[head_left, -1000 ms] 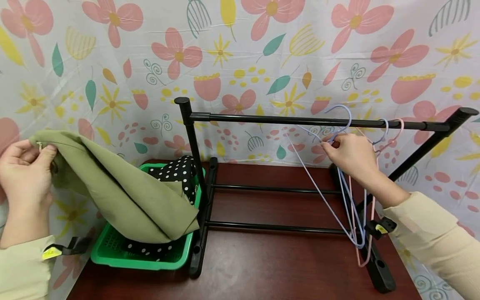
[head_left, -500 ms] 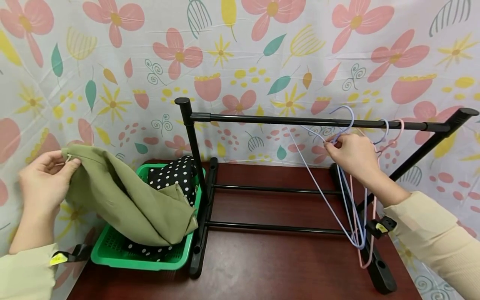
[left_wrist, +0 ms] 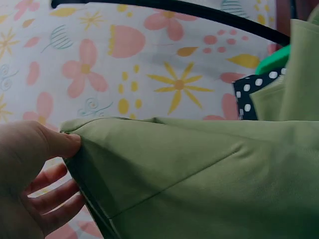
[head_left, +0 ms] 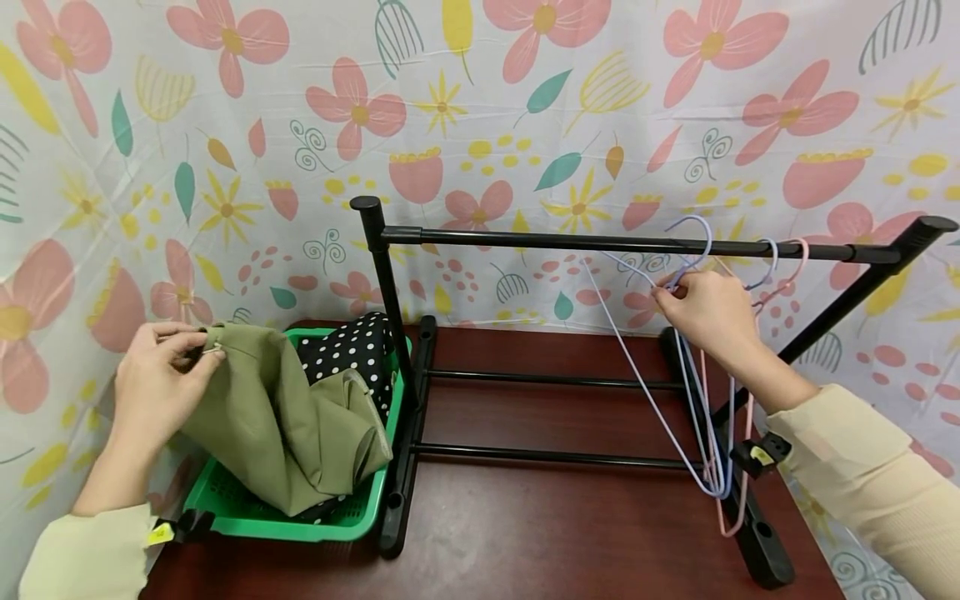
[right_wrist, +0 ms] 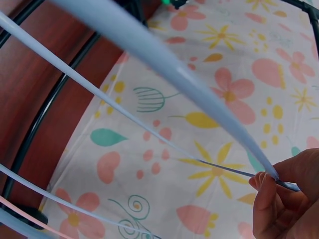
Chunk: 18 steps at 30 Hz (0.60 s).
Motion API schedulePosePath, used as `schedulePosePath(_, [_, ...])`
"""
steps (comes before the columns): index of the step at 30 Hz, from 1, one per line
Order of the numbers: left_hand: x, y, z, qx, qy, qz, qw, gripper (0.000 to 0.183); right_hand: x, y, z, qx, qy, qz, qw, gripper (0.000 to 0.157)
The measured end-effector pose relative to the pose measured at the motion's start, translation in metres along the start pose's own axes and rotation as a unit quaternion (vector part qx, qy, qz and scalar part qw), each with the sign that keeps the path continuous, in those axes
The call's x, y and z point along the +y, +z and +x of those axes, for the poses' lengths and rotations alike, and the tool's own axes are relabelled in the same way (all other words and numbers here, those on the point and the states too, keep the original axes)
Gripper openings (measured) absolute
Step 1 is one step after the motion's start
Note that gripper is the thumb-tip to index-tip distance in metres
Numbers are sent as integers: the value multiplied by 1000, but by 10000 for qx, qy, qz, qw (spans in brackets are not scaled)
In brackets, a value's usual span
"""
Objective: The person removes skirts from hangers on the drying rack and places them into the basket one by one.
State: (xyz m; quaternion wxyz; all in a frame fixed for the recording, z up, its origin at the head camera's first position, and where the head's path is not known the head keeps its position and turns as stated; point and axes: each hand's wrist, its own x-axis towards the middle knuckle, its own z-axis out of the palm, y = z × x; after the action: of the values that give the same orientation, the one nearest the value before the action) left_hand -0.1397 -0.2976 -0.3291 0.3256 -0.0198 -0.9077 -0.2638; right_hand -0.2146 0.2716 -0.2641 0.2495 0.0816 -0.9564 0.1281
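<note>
At the left, my left hand [head_left: 159,385] pinches the top edge of an olive-green garment [head_left: 258,408] beside a small metal zip pull. The garment drapes over the green basket [head_left: 300,528]; a stitched seam runs across its cloth [left_wrist: 174,169] in the left wrist view. My right hand [head_left: 708,308] pinches a lavender-blue hanger [head_left: 647,387] at its neck, just under the hook, which stands at the rack's top rail [head_left: 525,240]. In the right wrist view, thumb and fingers of the right hand [right_wrist: 286,196] meet on the hanger wire [right_wrist: 184,82].
Another blue hanger [head_left: 772,258] and a pink hanger [head_left: 802,254] hang farther right on the rail. Black polka-dot cloth [head_left: 345,346] lies in the basket under the garment. The black rack stands on a dark red-brown table [head_left: 540,525], with a flowered curtain behind.
My left hand has moved right and down toward the basket with the garment, which now bunches more. The right hand and its hanger have shifted very slightly right.
</note>
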Motion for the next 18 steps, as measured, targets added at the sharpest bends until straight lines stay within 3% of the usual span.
schedulePosePath(12, [-2, 34, -19, -923, 192, 276, 9952, 13, 4, 2, -2, -7, 32, -45, 10000, 36])
schedulePosePath(18, [-6, 56, -34, -1427, 179, 294, 9892, 13, 8, 5, -2, -93, 108, -70, 9999, 44])
